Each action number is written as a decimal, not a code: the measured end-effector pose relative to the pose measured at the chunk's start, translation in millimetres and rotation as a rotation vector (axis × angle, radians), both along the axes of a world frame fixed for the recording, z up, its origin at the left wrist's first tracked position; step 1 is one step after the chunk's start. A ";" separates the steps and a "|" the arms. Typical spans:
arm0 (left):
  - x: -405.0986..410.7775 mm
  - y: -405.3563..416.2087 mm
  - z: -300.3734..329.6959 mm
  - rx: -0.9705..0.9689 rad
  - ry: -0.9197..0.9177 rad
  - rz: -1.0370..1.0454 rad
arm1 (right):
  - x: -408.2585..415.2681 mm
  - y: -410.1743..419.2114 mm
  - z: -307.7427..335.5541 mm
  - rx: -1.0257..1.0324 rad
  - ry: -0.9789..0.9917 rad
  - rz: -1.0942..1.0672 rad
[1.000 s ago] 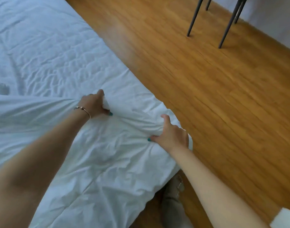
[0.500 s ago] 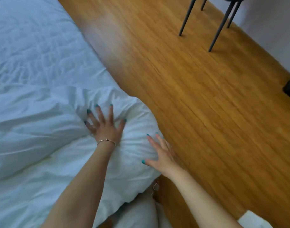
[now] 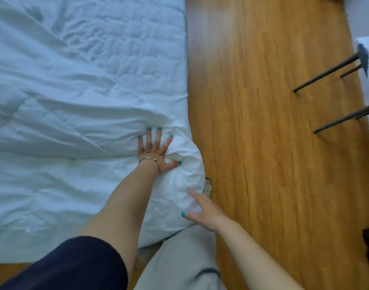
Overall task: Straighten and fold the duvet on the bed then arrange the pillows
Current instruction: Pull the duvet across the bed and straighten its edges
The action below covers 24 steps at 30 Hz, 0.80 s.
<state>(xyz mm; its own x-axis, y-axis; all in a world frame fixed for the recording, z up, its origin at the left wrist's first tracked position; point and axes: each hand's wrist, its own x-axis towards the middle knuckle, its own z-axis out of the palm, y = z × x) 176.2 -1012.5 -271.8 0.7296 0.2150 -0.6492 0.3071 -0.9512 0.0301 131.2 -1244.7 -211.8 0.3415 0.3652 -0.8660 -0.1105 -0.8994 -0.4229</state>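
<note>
Duvet (image 3: 79, 126) lies folded across the bed (image 3: 137, 38), its bunched corner at the bed's right edge. Left hand (image 3: 156, 149) presses there, fingers spread flat. Right hand (image 3: 204, 212) touches the corner's side, fingers straight, gripping nothing. Judgement: smooth outward toward the edge, squaring the fold.

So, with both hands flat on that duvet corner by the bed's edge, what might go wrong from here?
1. The duvet corner bulges past the bed edge over the floor; a hard push could slide it off.
2. The left hand presses with spread fingers into bunched folds, so creases may get flattened in rather than smoothed out.
3. The right hand only touches the corner's side, giving little control if the fabric shifts.
</note>
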 end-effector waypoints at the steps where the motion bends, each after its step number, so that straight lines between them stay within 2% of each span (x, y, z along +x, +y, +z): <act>1: 1.0 1.9 2.6 -0.004 0.021 0.015 | 16.7 -6.0 11.6 0.003 0.012 0.046; 4: -0.1 8.2 -0.1 -0.019 0.068 0.010 | 65.6 -17.4 22.0 0.005 -0.059 0.118; 6: -1.9 10.8 6.3 -0.026 0.138 0.033 | 99.5 -19.8 24.2 -0.058 -0.106 0.079; 8: 62.2 -9.3 45.5 -0.109 0.143 0.281 | 227.6 -27.8 59.1 -0.152 -0.164 0.164; 10: 53.9 -17.2 53.8 -0.165 0.077 0.450 | 243.6 -27.1 47.1 -0.242 -0.171 0.220; 12: 44.0 -21.8 53.5 -0.207 0.058 0.569 | 248.2 -17.7 37.4 -0.296 -0.140 0.438; 14: 44.8 -23.7 52.9 -0.215 0.002 0.699 | 264.3 -1.4 27.3 -0.329 -0.139 0.542; 16: 57.6 -19.5 55.2 -0.193 -0.033 0.847 | 291.3 33.9 22.1 -0.293 -0.138 0.609; 18: 76.0 -10.8 53.8 -0.212 0.013 1.040 | 322.1 86.0 21.4 -0.204 -0.118 0.690; 20: 95.9 -2.5 55.2 -0.211 0.074 1.182 | 348.3 137.3 24.0 -0.080 -0.116 0.835; 24: 142.2 18.4 64.8 -0.285 0.003 1.639 | 416.5 235.6 41.2 0.023 -0.163 1.183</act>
